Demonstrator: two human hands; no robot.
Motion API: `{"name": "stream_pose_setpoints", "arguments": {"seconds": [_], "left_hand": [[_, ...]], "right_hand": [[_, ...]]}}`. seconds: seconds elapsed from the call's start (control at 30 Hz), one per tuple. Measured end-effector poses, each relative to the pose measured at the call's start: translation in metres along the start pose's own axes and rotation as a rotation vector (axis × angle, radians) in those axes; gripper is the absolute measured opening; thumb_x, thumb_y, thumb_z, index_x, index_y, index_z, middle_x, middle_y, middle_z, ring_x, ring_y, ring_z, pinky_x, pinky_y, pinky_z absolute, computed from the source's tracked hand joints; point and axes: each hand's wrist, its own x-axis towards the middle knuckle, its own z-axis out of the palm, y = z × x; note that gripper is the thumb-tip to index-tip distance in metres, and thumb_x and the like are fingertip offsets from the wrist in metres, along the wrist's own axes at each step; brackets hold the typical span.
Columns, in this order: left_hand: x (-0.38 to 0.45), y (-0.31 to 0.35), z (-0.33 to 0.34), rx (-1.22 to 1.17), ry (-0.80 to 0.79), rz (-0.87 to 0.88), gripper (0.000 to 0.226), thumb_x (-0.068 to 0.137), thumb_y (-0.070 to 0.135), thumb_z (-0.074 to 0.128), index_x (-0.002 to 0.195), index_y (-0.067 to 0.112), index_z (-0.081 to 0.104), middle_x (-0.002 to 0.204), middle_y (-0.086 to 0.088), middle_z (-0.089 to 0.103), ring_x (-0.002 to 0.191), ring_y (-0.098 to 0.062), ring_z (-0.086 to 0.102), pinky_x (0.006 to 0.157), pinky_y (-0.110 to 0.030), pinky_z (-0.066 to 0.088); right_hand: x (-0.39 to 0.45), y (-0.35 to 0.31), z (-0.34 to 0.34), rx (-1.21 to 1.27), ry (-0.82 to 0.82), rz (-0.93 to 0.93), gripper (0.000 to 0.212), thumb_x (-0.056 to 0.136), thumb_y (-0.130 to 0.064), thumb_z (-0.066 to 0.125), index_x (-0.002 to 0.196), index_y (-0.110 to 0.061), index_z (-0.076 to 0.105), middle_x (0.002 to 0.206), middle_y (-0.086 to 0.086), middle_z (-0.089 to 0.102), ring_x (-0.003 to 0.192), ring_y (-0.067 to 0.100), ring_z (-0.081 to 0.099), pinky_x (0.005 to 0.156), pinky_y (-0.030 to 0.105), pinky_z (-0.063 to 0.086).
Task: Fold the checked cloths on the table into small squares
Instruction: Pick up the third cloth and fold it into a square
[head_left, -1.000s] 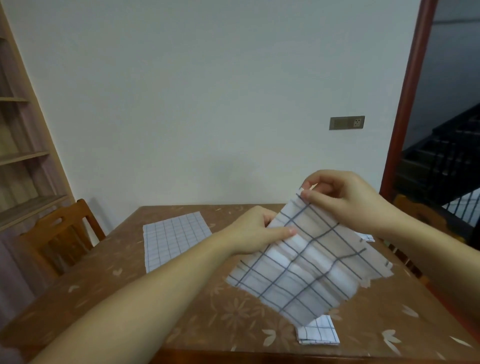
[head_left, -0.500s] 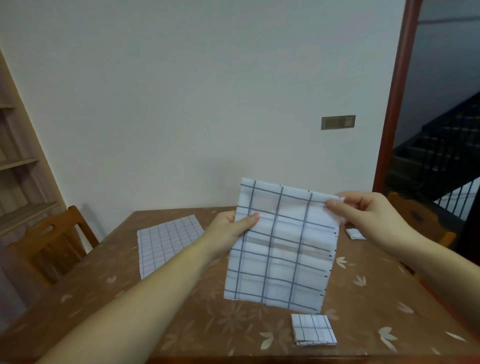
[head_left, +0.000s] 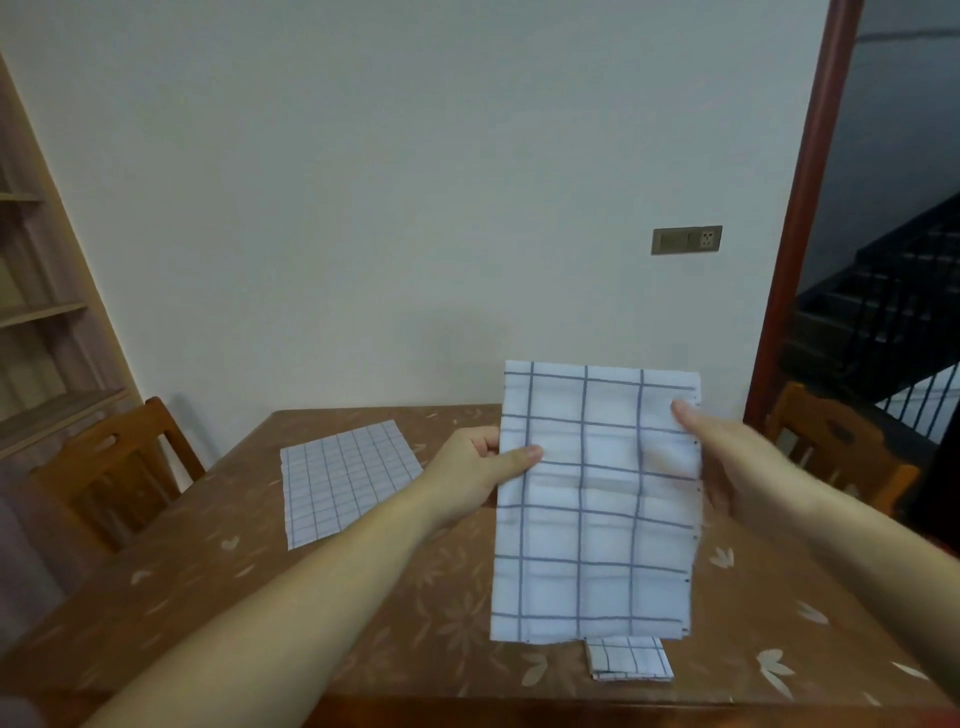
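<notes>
The table (head_left: 156, 613) is brown with a pale flower and leaf pattern across its top. A wooden chair (head_left: 111, 478) stands at the table's left side, its backrest with a cut-out slot. A second wooden chair (head_left: 831, 441) stands at the right side. Wooden shelves (head_left: 47, 312) occupy the left edge of the view. The wall (head_left: 415, 182) behind the table is plain white. A socket plate (head_left: 687, 240) is mounted on the wall, right of centre. A reddish-brown door frame (head_left: 810, 182) runs upward at the right. Beyond the frame, a dark staircase (head_left: 883, 291) with a railing rises to the right.
</notes>
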Motion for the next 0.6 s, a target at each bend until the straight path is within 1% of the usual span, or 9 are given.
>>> {"name": "stream_pose_setpoints", "arguments": {"seconds": [0.03,0.1,0.13,0.2,0.3,0.37,0.47,0.5,0.6], "left_hand": [[0.000,-0.002,0.000,-0.012,0.026,0.006,0.015,0.090,0.017,0.067,0.098,0.006,0.073,0.101,-0.011,0.076,0.093,-0.025,0.072,0.081,-0.034,0.059],[0.001,-0.007,-0.001,0.006,0.057,0.017,0.016,0.091,0.019,0.066,0.100,0.008,0.073,0.103,-0.008,0.076,0.097,-0.023,0.072,0.086,-0.035,0.058],[0.000,-0.009,-0.002,0.026,0.058,0.012,0.018,0.091,0.021,0.066,0.103,0.009,0.073,0.105,-0.007,0.076,0.099,-0.022,0.072,0.087,-0.035,0.057],[-0.003,-0.012,-0.005,0.068,0.006,-0.030,0.022,0.091,0.025,0.067,0.108,0.013,0.071,0.108,-0.003,0.075,0.101,-0.021,0.071,0.089,-0.036,0.056],[-0.008,-0.016,-0.010,0.192,-0.136,-0.101,0.029,0.090,0.022,0.069,0.118,0.017,0.067,0.114,-0.002,0.073,0.102,-0.023,0.071,0.087,-0.041,0.058],[-0.009,-0.016,-0.012,0.195,-0.178,-0.123,0.031,0.089,0.017,0.070,0.120,0.016,0.065,0.115,-0.010,0.072,0.102,-0.031,0.070,0.084,-0.045,0.059],[-0.011,-0.016,-0.011,0.120,-0.187,-0.141,0.036,0.088,0.005,0.068,0.122,0.015,0.061,0.113,-0.024,0.069,0.090,-0.031,0.072,0.065,-0.032,0.058],[-0.012,-0.016,-0.010,0.098,-0.183,-0.139,0.036,0.088,0.001,0.067,0.121,0.014,0.061,0.113,-0.025,0.069,0.089,-0.030,0.072,0.064,-0.029,0.057],[-0.010,-0.020,-0.010,-0.001,-0.131,-0.124,0.032,0.087,-0.004,0.065,0.113,0.014,0.066,0.109,-0.015,0.073,0.097,-0.029,0.071,0.080,-0.038,0.060]], "right_hand": [[-0.001,0.011,-0.001,-0.057,-0.105,0.042,0.085,0.065,-0.070,0.073,0.128,-0.013,0.061,0.100,0.006,0.075,0.087,0.027,0.072,0.078,0.038,0.058],[-0.005,0.027,0.002,-0.112,-0.249,0.073,0.053,0.077,-0.040,0.078,0.119,-0.010,0.066,0.106,0.004,0.077,0.092,0.022,0.075,0.079,0.040,0.062],[-0.004,0.032,0.003,-0.111,-0.246,0.076,0.034,0.084,-0.023,0.072,0.115,-0.009,0.068,0.106,0.004,0.077,0.095,0.023,0.075,0.083,0.044,0.061],[-0.004,0.037,0.005,-0.076,-0.193,0.064,0.021,0.090,-0.008,0.064,0.110,-0.008,0.070,0.105,0.006,0.078,0.097,0.025,0.074,0.087,0.047,0.059],[-0.002,0.035,0.001,-0.050,-0.156,0.041,0.020,0.094,-0.006,0.059,0.110,-0.007,0.070,0.105,0.007,0.077,0.097,0.024,0.074,0.085,0.040,0.060],[-0.001,0.035,-0.003,-0.076,-0.168,0.022,0.022,0.095,-0.007,0.057,0.113,-0.008,0.069,0.109,0.007,0.077,0.099,0.024,0.074,0.087,0.038,0.059],[-0.003,0.035,-0.007,-0.024,-0.172,0.027,0.024,0.097,-0.007,0.053,0.116,-0.010,0.068,0.110,0.006,0.076,0.099,0.024,0.074,0.078,0.030,0.061],[-0.003,0.035,-0.007,0.005,-0.177,0.035,0.024,0.097,-0.007,0.053,0.117,-0.010,0.067,0.110,0.007,0.076,0.099,0.025,0.074,0.076,0.029,0.062],[-0.003,0.036,-0.007,0.056,-0.180,0.049,0.025,0.097,-0.009,0.053,0.118,-0.008,0.067,0.111,0.008,0.076,0.098,0.026,0.074,0.075,0.030,0.062]]}}
